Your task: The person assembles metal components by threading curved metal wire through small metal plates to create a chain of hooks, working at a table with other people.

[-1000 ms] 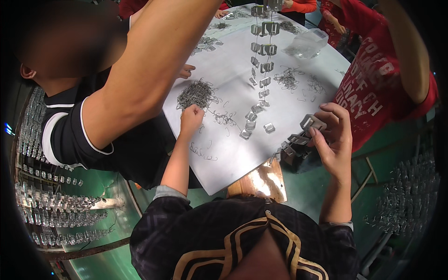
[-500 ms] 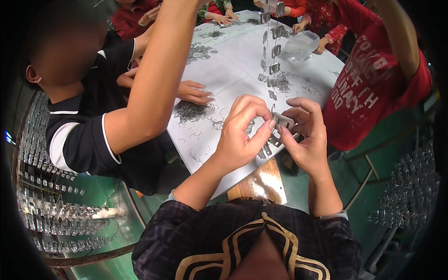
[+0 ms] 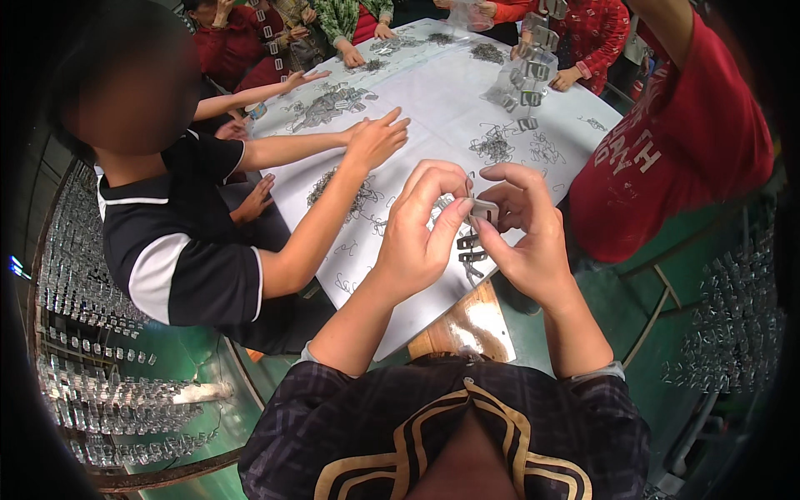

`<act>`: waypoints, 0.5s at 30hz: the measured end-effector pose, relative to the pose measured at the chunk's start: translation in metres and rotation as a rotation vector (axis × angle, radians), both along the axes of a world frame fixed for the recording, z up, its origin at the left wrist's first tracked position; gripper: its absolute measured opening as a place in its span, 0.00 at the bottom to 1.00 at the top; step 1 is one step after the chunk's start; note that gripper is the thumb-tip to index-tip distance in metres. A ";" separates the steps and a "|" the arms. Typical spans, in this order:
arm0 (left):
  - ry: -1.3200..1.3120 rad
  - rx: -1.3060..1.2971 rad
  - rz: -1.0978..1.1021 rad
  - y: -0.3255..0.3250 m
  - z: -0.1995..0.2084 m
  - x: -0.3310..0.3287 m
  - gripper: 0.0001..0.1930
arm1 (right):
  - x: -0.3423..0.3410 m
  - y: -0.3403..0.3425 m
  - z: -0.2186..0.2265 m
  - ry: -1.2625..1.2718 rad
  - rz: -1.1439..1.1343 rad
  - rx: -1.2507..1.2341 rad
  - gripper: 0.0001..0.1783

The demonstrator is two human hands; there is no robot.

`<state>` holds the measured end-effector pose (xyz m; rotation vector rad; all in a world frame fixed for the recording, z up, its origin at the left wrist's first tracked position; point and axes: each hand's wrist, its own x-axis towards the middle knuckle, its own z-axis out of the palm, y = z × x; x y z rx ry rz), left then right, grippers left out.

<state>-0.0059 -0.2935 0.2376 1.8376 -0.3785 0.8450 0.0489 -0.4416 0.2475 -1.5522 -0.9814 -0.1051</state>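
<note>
In front of me, above the white table's near corner, my right hand pinches a small silver metal buckle-like piece with a slot in it. Thumb and index finger of my left hand close together right beside it, on a thin wire hook that shows only in part. The fingers hide where hook and piece meet. Just below my hands, several more silver slotted pieces lie near the table's edge.
Loose wire hooks and a heap of silver pieces cover parts of the white table. A co-worker in a black shirt reaches in from the left; a red-shirted person stands right. A chain of pieces hangs ahead. Racks of hanging pieces flank me.
The black-shirted co-worker's raised arm has come down over the table. The hanging chain has swung up and right, while the red-shirted person has shifted. My hands have moved slightly left, still pinching.
</note>
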 end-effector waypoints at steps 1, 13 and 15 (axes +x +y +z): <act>-0.004 -0.053 -0.024 -0.001 -0.001 0.001 0.03 | 0.002 -0.001 0.000 0.026 0.056 0.038 0.26; -0.057 -0.034 0.007 -0.015 0.026 -0.025 0.04 | 0.104 0.009 -0.261 0.012 -0.204 -0.697 0.24; -0.066 -0.106 0.041 -0.018 0.028 -0.032 0.05 | 0.094 0.021 -0.268 -0.052 -0.242 -0.879 0.22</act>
